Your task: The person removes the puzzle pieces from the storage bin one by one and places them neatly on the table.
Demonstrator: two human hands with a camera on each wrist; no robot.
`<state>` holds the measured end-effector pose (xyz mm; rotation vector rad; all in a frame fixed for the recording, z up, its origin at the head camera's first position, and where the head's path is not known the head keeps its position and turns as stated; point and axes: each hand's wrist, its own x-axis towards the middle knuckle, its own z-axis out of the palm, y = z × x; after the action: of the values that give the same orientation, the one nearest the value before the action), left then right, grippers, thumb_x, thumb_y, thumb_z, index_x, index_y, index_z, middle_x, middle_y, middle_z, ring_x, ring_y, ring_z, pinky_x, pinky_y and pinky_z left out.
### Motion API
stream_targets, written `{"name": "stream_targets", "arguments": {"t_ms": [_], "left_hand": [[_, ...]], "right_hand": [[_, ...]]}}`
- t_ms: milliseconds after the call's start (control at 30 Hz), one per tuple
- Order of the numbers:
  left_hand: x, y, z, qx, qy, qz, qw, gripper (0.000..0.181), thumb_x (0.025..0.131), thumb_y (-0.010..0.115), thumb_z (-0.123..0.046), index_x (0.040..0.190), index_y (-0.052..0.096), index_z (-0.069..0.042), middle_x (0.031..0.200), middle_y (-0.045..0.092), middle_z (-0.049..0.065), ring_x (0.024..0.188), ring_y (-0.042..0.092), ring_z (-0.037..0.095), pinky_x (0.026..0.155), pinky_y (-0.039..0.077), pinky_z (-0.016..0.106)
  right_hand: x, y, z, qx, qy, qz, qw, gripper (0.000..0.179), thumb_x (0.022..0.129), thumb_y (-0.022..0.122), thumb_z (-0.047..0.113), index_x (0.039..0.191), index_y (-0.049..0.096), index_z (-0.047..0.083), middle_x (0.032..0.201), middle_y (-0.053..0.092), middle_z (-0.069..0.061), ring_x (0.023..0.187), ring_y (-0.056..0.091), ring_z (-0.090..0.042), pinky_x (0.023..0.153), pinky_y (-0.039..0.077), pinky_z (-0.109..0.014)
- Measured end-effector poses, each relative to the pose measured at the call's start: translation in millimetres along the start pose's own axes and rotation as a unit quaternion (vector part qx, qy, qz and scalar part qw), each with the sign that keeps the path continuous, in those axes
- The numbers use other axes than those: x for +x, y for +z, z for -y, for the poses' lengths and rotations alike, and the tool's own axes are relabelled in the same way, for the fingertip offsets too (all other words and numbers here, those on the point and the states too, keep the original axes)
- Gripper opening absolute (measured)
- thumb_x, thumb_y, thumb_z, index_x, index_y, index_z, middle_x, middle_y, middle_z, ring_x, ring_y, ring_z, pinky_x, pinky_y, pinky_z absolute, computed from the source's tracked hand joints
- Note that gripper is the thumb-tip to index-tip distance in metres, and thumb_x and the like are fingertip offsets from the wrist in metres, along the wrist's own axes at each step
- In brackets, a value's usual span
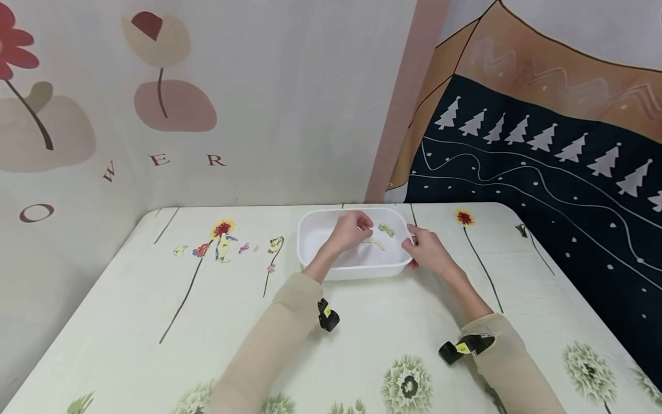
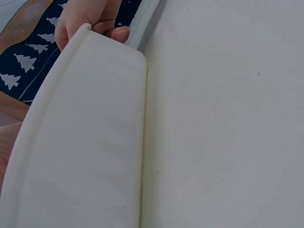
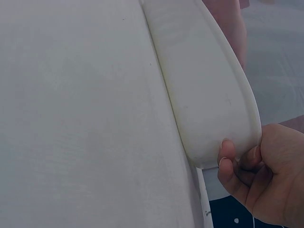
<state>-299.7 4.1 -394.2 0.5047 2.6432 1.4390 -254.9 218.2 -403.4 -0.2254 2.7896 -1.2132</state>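
Note:
A white plastic tub (image 1: pixel 315 238) stands on the table near its far edge. My left hand (image 1: pixel 351 230) is over the tub with its fingers bent; whether they pinch anything is hidden. Beside it, inside the tub, lie a small green piece (image 1: pixel 385 230) and a thin pale curved strip (image 1: pixel 374 242). My right hand (image 1: pixel 430 249) grips the tub's right end, with thumb at the rim and fingers below. In the right wrist view, the right hand (image 3: pixel 266 175) holds the tub's corner (image 3: pixel 209 142). Only a sliver of the left hand (image 2: pixel 7 142) shows in the left wrist view.
Left of the tub, several small colourful pieces lie on the flower-patterned tablecloth (image 1: pixel 383 316), among them a red one (image 1: pixel 200 249), a yellow-and-blue figure (image 1: pixel 223 247) and a yellowish one (image 1: pixel 276 245). Printed curtains (image 1: pixel 289 103) hang right behind the table.

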Motion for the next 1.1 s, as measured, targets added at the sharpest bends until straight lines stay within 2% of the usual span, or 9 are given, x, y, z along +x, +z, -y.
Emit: {"name": "stream_targets", "arguments": {"t_ms": [200, 400, 667, 900, 1100], "left_hand": [[3.0, 5.7, 6.8, 0.023, -0.001, 0.009, 0.9997, 0.010, 0.090, 0.065, 0.008, 0.099, 0.068, 0.006, 0.088, 0.064, 0.012, 0.080, 0.057, 0.018, 0.068, 0.046, 0.021], [1.6, 6.0, 11.2, 0.085, 0.003, 0.025, 0.9961, 0.015, 0.087, 0.065, 0.010, 0.102, 0.067, 0.006, 0.091, 0.063, 0.014, 0.083, 0.054, 0.019, 0.076, 0.047, 0.026], [-3.2, 6.9, 9.8, 0.136, -0.034, 0.054, 0.9886, 0.006, 0.094, 0.068, -0.002, 0.100, 0.067, 0.001, 0.088, 0.061, 0.007, 0.081, 0.054, 0.017, 0.075, 0.046, 0.027], [-6.6, 4.5, 7.3, 0.128, -0.041, 0.062, 0.9890, 0.006, 0.097, 0.065, -0.005, 0.093, 0.068, -0.001, 0.086, 0.062, 0.006, 0.079, 0.055, 0.017, 0.074, 0.048, 0.028], [-6.6, 2.3, 8.0, 0.064, -0.033, 0.039, 0.9966, 0.006, 0.099, 0.062, -0.005, 0.095, 0.061, -0.001, 0.082, 0.063, 0.008, 0.070, 0.058, 0.016, 0.065, 0.046, 0.026]], "right_hand": [[-0.2, 0, 0, 0.001, 0.003, 0.001, 1.0000, 0.060, 0.097, 0.045, 0.007, 0.150, 0.028, -0.015, 0.067, 0.061, -0.011, 0.047, 0.060, -0.017, 0.049, 0.053, -0.029], [-1.0, -1, 0, 0.004, 0.002, -0.001, 1.0000, 0.060, 0.097, 0.045, 0.006, 0.151, 0.028, -0.015, 0.067, 0.062, -0.011, 0.046, 0.060, -0.018, 0.048, 0.054, -0.031], [-1.6, 0, 1, 0.009, -0.006, 0.001, 0.9999, 0.060, 0.096, 0.045, 0.005, 0.150, 0.028, -0.016, 0.065, 0.063, -0.010, 0.046, 0.061, -0.019, 0.048, 0.054, -0.031], [-1.3, 0, 0, 0.009, 0.001, 0.002, 1.0000, 0.060, 0.097, 0.046, 0.006, 0.150, 0.028, -0.015, 0.067, 0.063, -0.011, 0.046, 0.060, -0.019, 0.048, 0.053, -0.030], [-1.0, -1, 0, 0.006, 0.006, 0.004, 1.0000, 0.060, 0.098, 0.046, 0.006, 0.151, 0.028, -0.014, 0.070, 0.063, -0.012, 0.047, 0.060, -0.018, 0.048, 0.053, -0.029]]}}
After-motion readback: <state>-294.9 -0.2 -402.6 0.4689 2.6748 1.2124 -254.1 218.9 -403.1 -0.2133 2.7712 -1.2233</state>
